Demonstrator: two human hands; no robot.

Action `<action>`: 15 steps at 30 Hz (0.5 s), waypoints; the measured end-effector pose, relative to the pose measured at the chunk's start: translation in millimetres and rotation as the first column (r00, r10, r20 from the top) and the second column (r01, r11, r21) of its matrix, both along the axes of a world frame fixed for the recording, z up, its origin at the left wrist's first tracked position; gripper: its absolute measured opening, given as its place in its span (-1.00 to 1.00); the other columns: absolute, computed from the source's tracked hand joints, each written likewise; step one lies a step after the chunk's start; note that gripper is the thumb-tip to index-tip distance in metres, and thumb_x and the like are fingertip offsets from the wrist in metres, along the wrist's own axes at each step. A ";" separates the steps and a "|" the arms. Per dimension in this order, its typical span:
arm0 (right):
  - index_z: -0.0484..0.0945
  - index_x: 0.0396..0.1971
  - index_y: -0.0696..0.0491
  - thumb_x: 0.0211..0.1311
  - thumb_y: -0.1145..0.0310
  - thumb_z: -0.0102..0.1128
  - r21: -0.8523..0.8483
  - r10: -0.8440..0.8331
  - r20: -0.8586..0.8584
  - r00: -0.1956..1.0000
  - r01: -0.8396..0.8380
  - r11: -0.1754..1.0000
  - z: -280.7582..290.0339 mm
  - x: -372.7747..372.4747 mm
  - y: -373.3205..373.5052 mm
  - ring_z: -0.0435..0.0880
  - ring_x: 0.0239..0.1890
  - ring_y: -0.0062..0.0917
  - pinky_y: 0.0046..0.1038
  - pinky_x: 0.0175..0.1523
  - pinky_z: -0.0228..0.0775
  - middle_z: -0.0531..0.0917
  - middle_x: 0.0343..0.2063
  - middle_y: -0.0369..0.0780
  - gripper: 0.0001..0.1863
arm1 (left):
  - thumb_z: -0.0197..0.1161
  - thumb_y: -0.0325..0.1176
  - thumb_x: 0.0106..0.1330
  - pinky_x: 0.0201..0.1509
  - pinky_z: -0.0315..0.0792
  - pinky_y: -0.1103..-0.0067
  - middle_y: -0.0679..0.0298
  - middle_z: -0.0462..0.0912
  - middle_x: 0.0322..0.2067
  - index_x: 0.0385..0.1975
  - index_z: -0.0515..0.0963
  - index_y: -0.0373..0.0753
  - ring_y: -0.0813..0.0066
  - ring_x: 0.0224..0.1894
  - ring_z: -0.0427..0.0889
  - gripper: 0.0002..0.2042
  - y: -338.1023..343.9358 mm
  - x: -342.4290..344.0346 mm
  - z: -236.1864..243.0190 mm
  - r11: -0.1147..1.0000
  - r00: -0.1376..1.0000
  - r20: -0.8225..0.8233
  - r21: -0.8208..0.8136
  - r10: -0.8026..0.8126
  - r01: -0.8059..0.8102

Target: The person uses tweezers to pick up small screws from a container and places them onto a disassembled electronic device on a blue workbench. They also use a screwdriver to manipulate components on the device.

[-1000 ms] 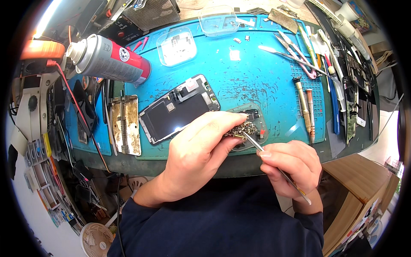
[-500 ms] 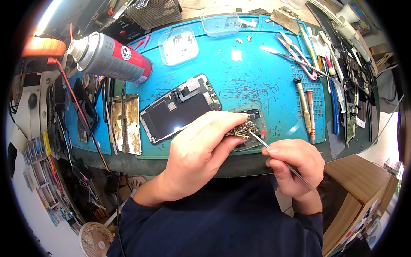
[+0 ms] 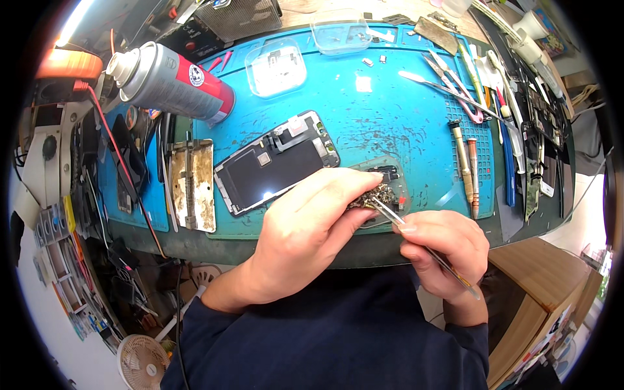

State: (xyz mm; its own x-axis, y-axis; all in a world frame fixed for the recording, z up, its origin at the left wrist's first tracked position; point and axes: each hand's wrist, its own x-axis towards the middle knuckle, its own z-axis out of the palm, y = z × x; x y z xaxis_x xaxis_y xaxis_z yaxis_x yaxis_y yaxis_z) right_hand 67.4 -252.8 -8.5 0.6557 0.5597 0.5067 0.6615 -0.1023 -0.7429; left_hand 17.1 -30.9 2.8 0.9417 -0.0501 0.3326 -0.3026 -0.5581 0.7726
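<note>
My left hand (image 3: 305, 234) is closed, thumb and forefinger around a clump of small metal parts, apparently screws (image 3: 379, 195), over a clear plastic box (image 3: 398, 209). My right hand (image 3: 445, 253) grips slim metal tweezers (image 3: 406, 227), their tips at the clump. A phone screen assembly (image 3: 273, 175) with its back side up lies just left and behind my left hand on the blue mat (image 3: 377, 117). Whether my left fingers also touch the box is hidden.
An aerosol can (image 3: 195, 91), two small plastic trays (image 3: 275, 68) (image 3: 341, 32) and a stained metal holder (image 3: 192, 185) stand around. Screwdrivers (image 3: 465, 169), tweezers (image 3: 442, 88) and tools crowd the right. An orange device (image 3: 68, 63) and cables are left; a wooden cabinet (image 3: 539, 273) is lower right.
Since half a second ago my right hand has moved slightly left, bringing the tweezer tips back into the clump of parts. My left hand stays almost in place. The view has shifted slightly.
</note>
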 end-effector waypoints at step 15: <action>0.74 -0.15 0.10 0.20 0.46 0.56 0.004 -0.006 -0.023 1.000 0.006 1.000 2.1 -5.0 -4.9 0.83 -0.35 -0.40 -0.48 -0.33 0.59 0.83 -0.29 -0.19 -0.76 | 0.51 -0.58 0.20 -0.07 0.65 0.39 0.07 0.74 -0.13 0.07 0.65 -0.33 0.12 -0.14 0.76 -0.60 1.9 -0.7 -2.0 1.000 1.000 0.012 0.013 -0.016 0.016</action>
State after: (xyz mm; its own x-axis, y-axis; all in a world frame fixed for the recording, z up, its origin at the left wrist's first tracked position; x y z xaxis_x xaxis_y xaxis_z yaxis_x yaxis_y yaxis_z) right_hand 62.5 -257.7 -6.5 0.6702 0.5538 0.4942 0.6439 -0.1027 -0.7581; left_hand 16.4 -29.0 0.8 0.9367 -0.0696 0.3431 -0.3208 -0.5629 0.7617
